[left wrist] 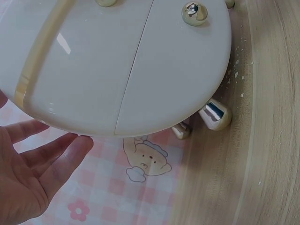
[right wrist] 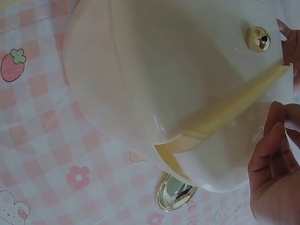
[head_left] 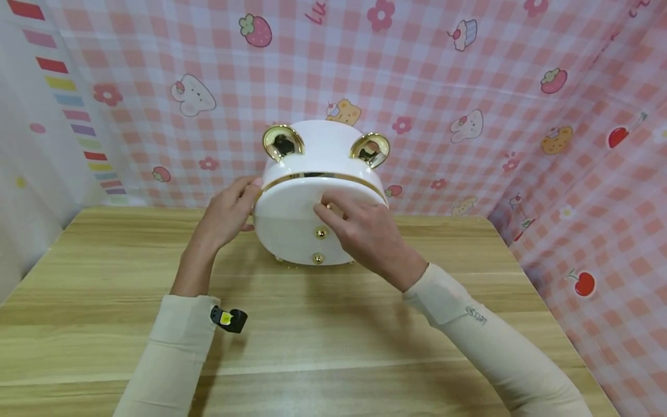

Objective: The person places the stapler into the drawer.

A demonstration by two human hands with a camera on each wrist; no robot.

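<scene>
A glossy white box (head_left: 292, 223) with round gold ears stands on the table, gold trim curving over its rounded front. My left hand (head_left: 226, 211) is at the box's left side, its fairly straight fingers (left wrist: 65, 161) right at the edge. In front of the upper face is my right hand (head_left: 367, 231), with bent fingers and the thumb and index tips close together. Nothing shows between those tips in the right wrist view, where they are apart from the upper gold knob (right wrist: 258, 38). Below this hand in the head view is another gold knob (head_left: 321, 233).
The box stands on short gold feet (left wrist: 216, 115) on a wood-grain table (head_left: 312, 359). Small white crumbs (left wrist: 236, 75) lie beside it. Behind hangs a pink checked cloth (head_left: 292, 81), and another side of it rises at the right. A black wrist device (head_left: 229, 318) sits at the left cuff.
</scene>
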